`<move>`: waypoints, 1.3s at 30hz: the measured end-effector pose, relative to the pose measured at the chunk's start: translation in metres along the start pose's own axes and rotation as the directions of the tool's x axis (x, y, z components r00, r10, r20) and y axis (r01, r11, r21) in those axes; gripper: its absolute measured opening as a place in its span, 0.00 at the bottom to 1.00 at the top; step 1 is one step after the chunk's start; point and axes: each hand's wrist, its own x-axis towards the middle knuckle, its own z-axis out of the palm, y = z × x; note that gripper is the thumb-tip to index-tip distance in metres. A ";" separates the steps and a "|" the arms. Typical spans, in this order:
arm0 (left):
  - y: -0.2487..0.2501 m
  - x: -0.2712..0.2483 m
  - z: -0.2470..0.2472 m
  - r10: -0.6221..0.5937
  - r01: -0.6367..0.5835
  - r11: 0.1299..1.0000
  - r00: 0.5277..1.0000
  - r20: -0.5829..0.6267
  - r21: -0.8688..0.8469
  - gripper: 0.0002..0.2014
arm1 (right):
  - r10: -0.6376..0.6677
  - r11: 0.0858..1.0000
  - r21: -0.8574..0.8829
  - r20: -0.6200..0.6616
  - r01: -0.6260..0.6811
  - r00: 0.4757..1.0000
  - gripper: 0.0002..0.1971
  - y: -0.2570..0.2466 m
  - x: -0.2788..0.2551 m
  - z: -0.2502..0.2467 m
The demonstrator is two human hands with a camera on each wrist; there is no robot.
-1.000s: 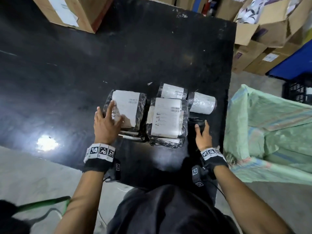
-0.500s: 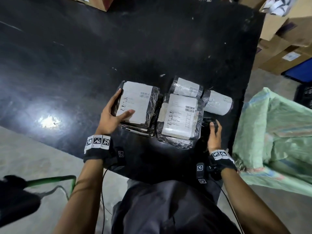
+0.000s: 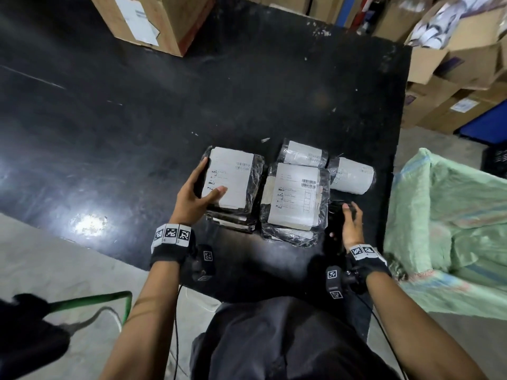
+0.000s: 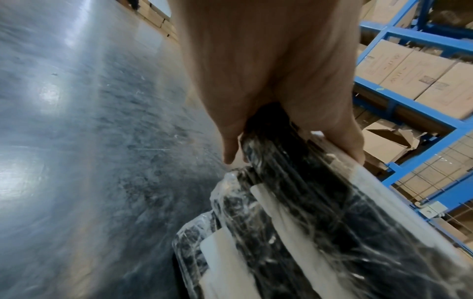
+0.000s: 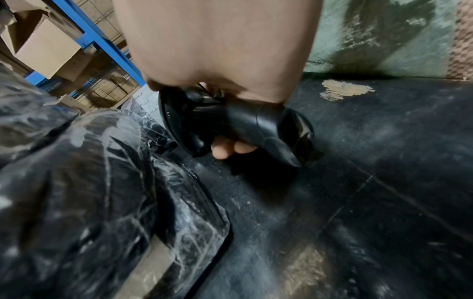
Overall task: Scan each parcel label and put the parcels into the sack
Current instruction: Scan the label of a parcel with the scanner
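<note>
Several black plastic-wrapped parcels with white labels lie near the right front of the black table [image 3: 137, 119]. My left hand [image 3: 196, 197] grips the top parcel [image 3: 233, 179] of the left stack, thumb on its label, fingers round its left edge; the same parcel [image 4: 320, 192] shows lifted at that edge. A larger parcel [image 3: 295, 198] lies to its right, with two rolled parcels [image 3: 301, 154] [image 3: 352, 175] behind. My right hand [image 3: 349, 226] holds the black handheld scanner [image 5: 230, 123], fingers curled round its handle, just above the table. The green woven sack [image 3: 444, 223] stands open to the right.
A cardboard box [image 3: 153, 20] sits on the table's far edge. More cardboard boxes [image 3: 452, 64] pile up beyond the right side, with blue racking [image 4: 409, 97] behind. A green cable [image 3: 90, 300] hangs at the lower left.
My left hand went from lying flat on the left parcel to gripping its left edge and lifting it. My right hand closed on the scanner and raised it a little.
</note>
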 end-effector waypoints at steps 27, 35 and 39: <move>0.131 -0.002 0.080 0.325 -0.351 0.935 0.909 -0.259 -0.058 0.34 | -0.426 0.832 0.370 -0.054 0.414 0.903 0.18 -0.103 -0.121 -0.075; 0.178 0.031 0.159 0.413 -0.438 0.886 0.894 -0.172 -0.150 0.36 | -0.547 0.688 0.527 -0.074 0.499 0.834 0.19 -0.182 -0.158 -0.107; 0.186 0.039 0.200 0.396 -0.420 0.885 0.906 -0.149 -0.200 0.37 | -0.560 0.674 0.531 -0.086 0.514 0.824 0.18 -0.205 -0.168 -0.118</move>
